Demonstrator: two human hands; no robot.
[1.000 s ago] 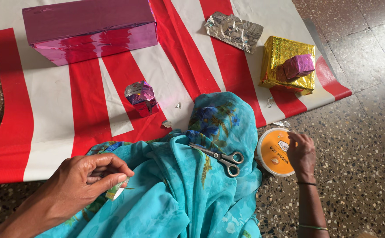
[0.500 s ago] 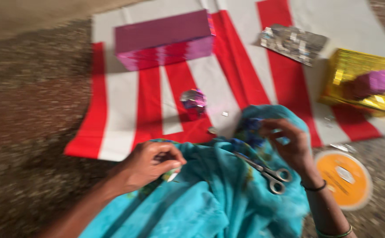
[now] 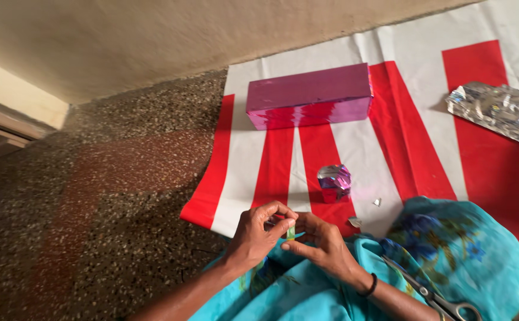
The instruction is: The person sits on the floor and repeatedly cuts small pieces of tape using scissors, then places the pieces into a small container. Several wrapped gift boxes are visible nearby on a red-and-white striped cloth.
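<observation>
Both hands meet right over the lap: the left hand [image 3: 258, 233] pinches a small green-and-white piece [image 3: 291, 231] between thumb and forefinger, and the right hand [image 3: 320, 245] closes in from the other side, its fingertips on the same piece, so the two hands grip it together. What the piece is stays hard to tell, most of it hidden by the fingers; it may be a short strip of tape. A dark band sits on the right wrist. Under the hands spreads turquoise flowered cloth [image 3: 449, 249], draped over the person's knee, and a pair of scissors [image 3: 443, 300] lies on it at the lower right, well apart from the hands. Just beyond the hands a small packet wrapped in shiny purple foil [image 3: 334, 182] stands on the red-and-white striped sheet [image 3: 408, 142], with a few tiny foil scraps near it. Further up the sheet lies a long box in pink foil [image 3: 308, 96], and at the right edge a crumpled silver foil piece [image 3: 497, 113]. The sheet rests on a speckled stone floor [image 3: 93, 208].
</observation>
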